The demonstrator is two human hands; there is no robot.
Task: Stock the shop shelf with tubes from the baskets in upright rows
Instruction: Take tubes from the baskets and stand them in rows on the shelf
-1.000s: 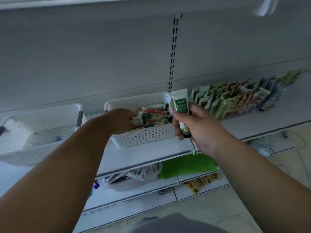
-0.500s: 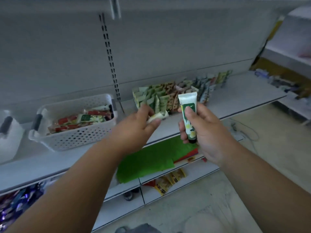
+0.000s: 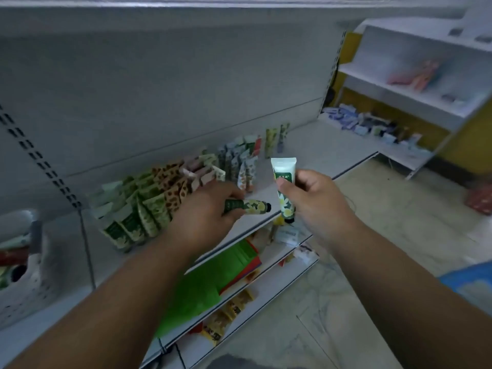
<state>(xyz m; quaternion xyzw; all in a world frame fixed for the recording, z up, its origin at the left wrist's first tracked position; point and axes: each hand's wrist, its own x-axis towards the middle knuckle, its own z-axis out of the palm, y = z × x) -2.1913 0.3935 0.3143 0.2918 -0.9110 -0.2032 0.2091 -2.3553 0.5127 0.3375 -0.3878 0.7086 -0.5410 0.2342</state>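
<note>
Tubes (image 3: pixel 159 198) stand in leaning rows along the shelf (image 3: pixel 314 145), their crimped ends up and tilted back toward the rear panel, caps down on the board. At the far left a white perforated basket (image 3: pixel 24 283) sits on the same shelf, blurred, with a few more tubes lying flat inside it. The rows run from just right of the basket's bay across to a pair of single tubes near the shelf's middle. The left hand (image 3: pixel 205 217) grips a dark green tube (image 3: pixel 246 205) that lies nearly level, long axis left to right, its black cap pointing right toward the other hand. It hangs over the shelf's front edge, just before the rows. The right hand (image 3: pixel 314 201) pinches a white-and-green tube (image 3: pixel 284 190) between thumb and fingers; this one is upright, crimped end up, black cap down, a little tilted. The two held tubes are near each other, not touching. To the right of the last standing tubes the shelf board runs bare to its far end, where a white side unit (image 3: pixel 415 75) meets it at an angle.
</note>
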